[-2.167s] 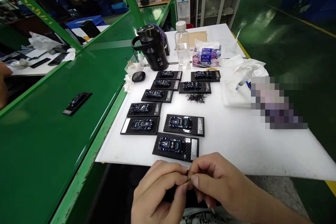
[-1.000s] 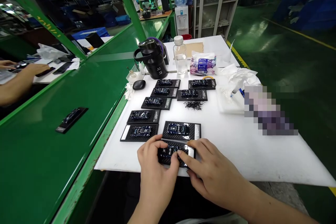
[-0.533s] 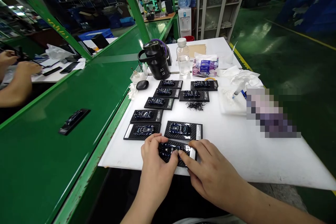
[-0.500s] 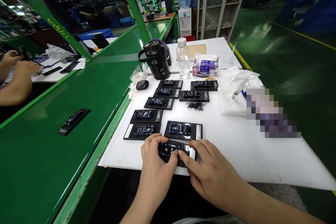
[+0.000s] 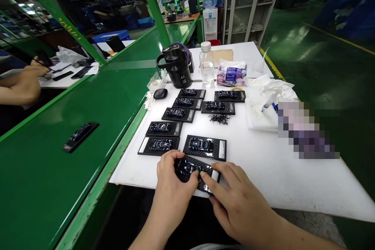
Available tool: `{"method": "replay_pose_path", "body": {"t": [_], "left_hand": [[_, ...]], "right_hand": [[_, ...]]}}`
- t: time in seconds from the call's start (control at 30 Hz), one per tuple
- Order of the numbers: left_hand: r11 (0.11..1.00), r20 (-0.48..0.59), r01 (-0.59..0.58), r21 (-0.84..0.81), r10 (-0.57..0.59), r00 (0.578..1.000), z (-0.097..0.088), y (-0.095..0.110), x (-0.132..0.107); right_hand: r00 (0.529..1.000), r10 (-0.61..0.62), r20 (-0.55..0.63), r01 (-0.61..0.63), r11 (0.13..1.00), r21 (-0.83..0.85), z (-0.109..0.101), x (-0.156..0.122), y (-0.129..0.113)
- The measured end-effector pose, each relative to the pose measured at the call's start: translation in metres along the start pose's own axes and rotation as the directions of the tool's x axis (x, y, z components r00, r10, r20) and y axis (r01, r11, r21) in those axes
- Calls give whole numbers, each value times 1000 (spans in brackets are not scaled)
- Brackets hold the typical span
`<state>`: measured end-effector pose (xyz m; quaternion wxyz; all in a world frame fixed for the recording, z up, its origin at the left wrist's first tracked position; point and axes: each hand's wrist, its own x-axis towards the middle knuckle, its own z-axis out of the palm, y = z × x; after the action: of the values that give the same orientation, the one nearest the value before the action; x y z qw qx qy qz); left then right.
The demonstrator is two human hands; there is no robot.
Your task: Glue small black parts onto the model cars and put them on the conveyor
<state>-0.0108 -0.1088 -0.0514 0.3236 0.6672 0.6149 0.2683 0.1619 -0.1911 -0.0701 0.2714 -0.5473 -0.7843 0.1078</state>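
A dark blue model car [image 5: 185, 167] on a black carbon-patterned base with a white strip sits at the near table edge. My left hand [image 5: 174, 177] grips it at its left end, fingers along the far side and thumb on the near side. My right hand [image 5: 238, 189] holds the base's right end, its index finger reaching toward the car and its thumb low at the near edge. Just beyond lies another model car on its base [image 5: 215, 149]. To the left is a similar model car [image 5: 160, 144], with several more in rows behind.
Black slivers [image 5: 220, 119] lie in a small pile. Further back stand a black flask [image 5: 178, 72], a clear bottle [image 5: 206, 68] and a tissue pack [image 5: 231, 74]. A green conveyor [image 5: 43, 164] carries one model car [image 5: 80, 136]. A co-worker's hands [image 5: 32, 70] are at far left.
The held base has turned slightly, its right end coming nearer to me. My right hand has shifted down a little with it. The whole view has moved slightly.
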Motion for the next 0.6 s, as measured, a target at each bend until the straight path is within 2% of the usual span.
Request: {"method": "replay_pose_path", "body": {"t": [0.27,0.33,0.4,0.43,0.47,0.53,0.57,0.6], "left_hand": [[999,39,40,7,-41,998,-2,8,7],[1000,32,-13,13,12,999,-1,5,4],[988,-20,-150,42,151,988,0,-3,-2],[963,-59,-257,76,262,963,0,-8,-6],[918,-91,-377,123,388,917,0,-14,-10],[775,-111,-586,237,621,776,0,-25,-16],[701,-100,-653,286,699,708,0,-30,-17],[647,-86,-692,321,748,658,-1,-35,-18]], "right_hand": [[1000,-28,13,29,999,-38,4,1,2],[999,-38,21,39,997,-61,5,1,2],[998,-48,34,51,995,-86,5,1,3],[998,-55,39,58,994,-96,5,1,3],[997,-62,45,67,992,-104,5,2,3],[996,-75,48,80,990,-115,6,2,4],[996,-79,44,84,989,-121,6,1,5],[996,-82,38,86,988,-127,7,1,5]]}}
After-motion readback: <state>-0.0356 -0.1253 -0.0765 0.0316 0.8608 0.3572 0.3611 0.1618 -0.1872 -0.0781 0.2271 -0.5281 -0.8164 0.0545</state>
